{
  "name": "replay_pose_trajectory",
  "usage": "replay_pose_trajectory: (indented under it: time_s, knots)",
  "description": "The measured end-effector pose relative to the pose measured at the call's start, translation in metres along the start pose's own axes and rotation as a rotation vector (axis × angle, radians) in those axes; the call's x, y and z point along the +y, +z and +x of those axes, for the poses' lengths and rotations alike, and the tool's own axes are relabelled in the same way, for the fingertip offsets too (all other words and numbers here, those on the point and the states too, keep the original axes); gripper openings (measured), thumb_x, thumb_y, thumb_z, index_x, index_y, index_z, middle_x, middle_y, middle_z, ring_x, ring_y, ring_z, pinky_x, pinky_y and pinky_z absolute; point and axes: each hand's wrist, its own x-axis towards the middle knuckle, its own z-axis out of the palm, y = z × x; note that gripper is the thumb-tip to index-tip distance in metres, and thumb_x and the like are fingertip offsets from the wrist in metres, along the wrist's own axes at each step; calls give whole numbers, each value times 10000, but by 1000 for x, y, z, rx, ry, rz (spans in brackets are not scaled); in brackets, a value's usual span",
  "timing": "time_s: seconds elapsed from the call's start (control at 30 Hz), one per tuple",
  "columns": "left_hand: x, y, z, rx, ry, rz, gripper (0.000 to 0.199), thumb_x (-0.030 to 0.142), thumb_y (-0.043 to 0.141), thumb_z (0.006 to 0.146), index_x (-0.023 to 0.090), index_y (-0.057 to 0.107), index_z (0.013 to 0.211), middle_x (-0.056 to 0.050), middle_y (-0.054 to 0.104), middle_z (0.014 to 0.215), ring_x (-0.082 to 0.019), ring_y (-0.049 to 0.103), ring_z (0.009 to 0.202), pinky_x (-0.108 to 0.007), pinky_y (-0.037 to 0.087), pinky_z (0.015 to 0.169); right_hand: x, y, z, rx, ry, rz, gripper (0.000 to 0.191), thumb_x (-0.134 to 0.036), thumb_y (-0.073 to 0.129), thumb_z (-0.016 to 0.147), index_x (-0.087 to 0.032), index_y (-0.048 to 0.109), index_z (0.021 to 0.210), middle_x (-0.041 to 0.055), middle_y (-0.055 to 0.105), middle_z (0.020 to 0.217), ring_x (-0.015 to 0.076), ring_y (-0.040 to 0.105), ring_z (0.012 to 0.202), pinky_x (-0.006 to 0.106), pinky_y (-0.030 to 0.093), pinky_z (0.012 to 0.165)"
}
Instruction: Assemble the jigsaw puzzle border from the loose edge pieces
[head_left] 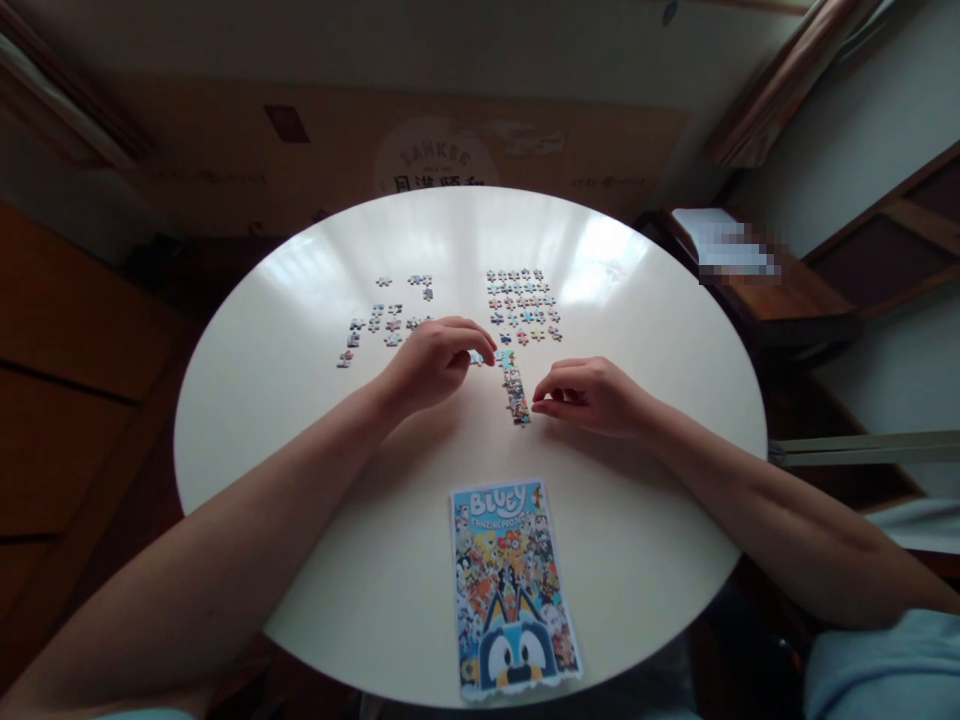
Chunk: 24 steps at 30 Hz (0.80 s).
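Observation:
A narrow strip of joined puzzle pieces [516, 390] lies on the white oval table [315, 620]. My left hand [442, 358] reaches over the table at the strip's upper left, its fingers curved down near a light-blue piece [477, 358]; whether it grips that piece is too small to tell. Just right of the strip's lower end is my right hand [581, 395], fingers curled together, with anything between them hidden. Loose pieces stand in rows [523, 302] beyond the strip. Another scattered group [375, 318] lies to the left, partly behind my left hand.
A Bluey picture sheet [514, 590] with a torn lower edge lies at the table's near side. Beyond the table on the right stands a brown wooden piece of furniture [817, 285] with white papers on it. Curtains hang at both sides.

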Motion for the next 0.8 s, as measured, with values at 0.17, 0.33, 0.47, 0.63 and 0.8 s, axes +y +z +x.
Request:
replay_pose_trajectory:
  time_s: [0.17,0.33,0.47,0.63,0.8]
  knots:
    - [-3,-8,1,214,-43,51,295,-23,404,604,178,617,636,-27,666,745,-140,616,695,-273,469,633,0,-2,0,21,6,7,370,-391,551,1028,-153,722,802,6,607,685,81,489,554,233,363,565]
    - [-5,-7,2,285,-87,55,219,-7,427,618,191,520,603,-11,584,663,-124,534,629,-267,406,572,2,-4,-2,47,21,105,563,-488,395,1081,-154,693,740,23,624,677,101,564,606,239,414,623]
    - [-6,-7,2,287,-103,31,186,21,445,608,196,507,590,-6,578,632,-125,534,620,-270,406,569,5,-3,-3,69,33,164,652,-561,330,1080,-153,688,719,31,635,673,110,578,603,247,432,619]
    - [-4,-8,0,241,-100,-26,166,39,464,588,186,538,569,3,582,591,-125,553,594,-270,414,568,8,-2,-3,114,55,222,688,-573,293,1084,-152,676,697,23,612,629,104,561,579,245,433,608]
    - [-2,-7,0,219,-131,-72,177,29,474,583,181,562,563,10,588,578,-124,572,589,-259,423,557,7,0,-1,71,-10,108,517,-463,470,1054,-160,668,685,9,582,617,93,507,547,252,381,558]
